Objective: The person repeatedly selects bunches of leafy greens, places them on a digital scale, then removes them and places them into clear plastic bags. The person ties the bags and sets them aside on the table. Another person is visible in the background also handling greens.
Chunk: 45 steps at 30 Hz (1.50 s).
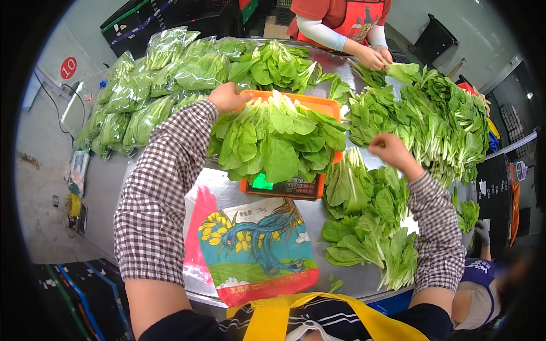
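Note:
An orange electronic scale (pixel 337 110) stands on the metal table with a bunch of leafy greens (pixel 279 149) heaped on its pan. The stems point away from me and the leaves hang over the lit display. My left hand (pixel 230 97) is at the pan's far left corner, its fingertips against the stem ends; whether they grip anything is hidden. To the right of the scale, my right hand (pixel 391 149) hovers with curled fingers and nothing visible in it. Below that hand lies a loose pile of greens (pixel 371 213).
Clear bags of packed greens (pixel 153 85) are stacked at left. Unbagged greens (pixel 277 68) lie behind the scale, and a large heap (pixel 426 119) covers the right side. A printed sack (pixel 260 251) lies in front. Across the table, a co-worker's hands (pixel 375 57) hold greens.

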{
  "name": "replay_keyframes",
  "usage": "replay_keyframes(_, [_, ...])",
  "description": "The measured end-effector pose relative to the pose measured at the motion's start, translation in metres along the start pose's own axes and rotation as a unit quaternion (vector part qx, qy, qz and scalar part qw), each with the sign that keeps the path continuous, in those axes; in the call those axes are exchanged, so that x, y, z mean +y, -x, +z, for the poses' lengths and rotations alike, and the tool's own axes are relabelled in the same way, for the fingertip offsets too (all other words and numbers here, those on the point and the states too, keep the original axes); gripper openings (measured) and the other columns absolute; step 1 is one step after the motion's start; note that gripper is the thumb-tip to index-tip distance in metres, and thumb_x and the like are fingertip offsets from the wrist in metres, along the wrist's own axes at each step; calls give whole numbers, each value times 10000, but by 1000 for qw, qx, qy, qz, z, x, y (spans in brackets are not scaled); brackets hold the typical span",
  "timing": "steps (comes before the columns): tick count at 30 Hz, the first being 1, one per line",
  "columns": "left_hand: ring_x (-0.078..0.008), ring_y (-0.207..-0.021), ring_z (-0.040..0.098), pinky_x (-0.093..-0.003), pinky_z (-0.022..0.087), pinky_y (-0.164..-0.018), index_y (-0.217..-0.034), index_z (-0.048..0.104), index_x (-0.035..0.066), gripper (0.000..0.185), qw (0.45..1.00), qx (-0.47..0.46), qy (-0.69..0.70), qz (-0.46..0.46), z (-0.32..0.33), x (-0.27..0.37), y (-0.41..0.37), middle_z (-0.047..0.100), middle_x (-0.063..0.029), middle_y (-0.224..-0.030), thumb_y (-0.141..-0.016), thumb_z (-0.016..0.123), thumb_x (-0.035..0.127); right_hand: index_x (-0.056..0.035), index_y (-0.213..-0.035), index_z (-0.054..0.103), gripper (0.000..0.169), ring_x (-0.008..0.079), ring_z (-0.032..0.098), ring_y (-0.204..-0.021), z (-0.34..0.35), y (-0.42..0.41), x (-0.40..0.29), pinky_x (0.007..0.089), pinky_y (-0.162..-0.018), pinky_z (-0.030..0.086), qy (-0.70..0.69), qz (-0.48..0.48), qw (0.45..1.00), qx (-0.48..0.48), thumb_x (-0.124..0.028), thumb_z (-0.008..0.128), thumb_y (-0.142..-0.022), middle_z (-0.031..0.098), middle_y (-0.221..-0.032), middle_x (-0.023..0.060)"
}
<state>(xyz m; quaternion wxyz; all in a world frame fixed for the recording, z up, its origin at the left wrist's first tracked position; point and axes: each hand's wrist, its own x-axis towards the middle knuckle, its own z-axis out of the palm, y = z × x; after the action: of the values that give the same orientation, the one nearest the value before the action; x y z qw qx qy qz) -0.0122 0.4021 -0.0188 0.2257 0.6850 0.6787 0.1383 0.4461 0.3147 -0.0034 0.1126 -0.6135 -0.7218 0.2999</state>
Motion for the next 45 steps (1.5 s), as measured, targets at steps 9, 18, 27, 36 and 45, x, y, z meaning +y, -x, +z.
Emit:
replay_keyframes(9, [-361,-1157,541,-382,441,-960,-1296,425,-142,965,975,-176,-64,-116,-15,37,16,510,-290,-1281,-818,508,692,74,-1106,587,691,173,622,-883,23,-124,-95,288,-757,520,-175,131,965,-144,-564,604,-844,638,-1013,137])
replay_keyframes(18, [-198,-991,611,-344,510,-811,-1222,554,-6,532,901,-224,363,-79,32,34,2,626,-143,-1124,-874,654,383,25,-1160,599,622,142,617,-930,79,-135,-112,304,-792,506,-367,-17,887,-279,-496,669,-828,639,-1109,89])
replay_keyframes(27, [-198,-1073,576,-322,469,-916,-1281,394,-43,664,888,-3,460,-6,59,50,54,575,-141,-1186,-812,730,286,33,-1215,529,520,152,596,-988,99,-83,-137,295,-860,474,-426,-77,894,-113,-294,687,-842,620,-1126,114])
replay_keyframes(36, [-215,-1121,531,-349,460,-955,-1317,265,-8,904,833,82,530,136,24,94,161,487,-124,-1225,-627,842,82,13,-1354,314,821,189,511,-1158,103,4,-159,338,-984,426,-496,-241,833,33,-156,802,-716,515,-1254,118])
replay_keyframes(45, [-203,-1130,533,-342,435,-983,-1339,342,-12,969,865,-6,491,100,28,77,332,519,-105,-1237,-561,901,127,-14,-1410,244,984,200,409,-1256,171,182,-177,363,-1057,330,-571,-238,782,-73,-176,844,-647,409,-1360,101])
